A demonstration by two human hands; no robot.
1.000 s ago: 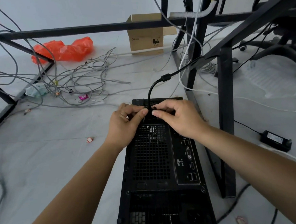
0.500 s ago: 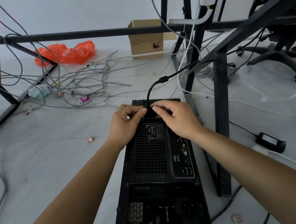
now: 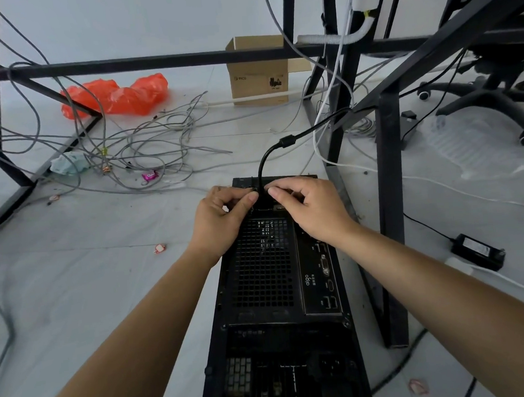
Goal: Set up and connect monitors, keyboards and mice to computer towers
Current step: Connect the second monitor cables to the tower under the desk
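Item: computer tower (image 3: 279,290), flat on the floor (image 3: 104,271) beside a frame leg (image 3: 392,220), rear panel up. Black cable (image 3: 263,164) enters at its far end. Left hand (image 3: 222,222) and right hand (image 3: 311,210): fingers clamped on the 2 sides of the plug (image 3: 263,202). We advise seating it square and tightening both sides evenly.
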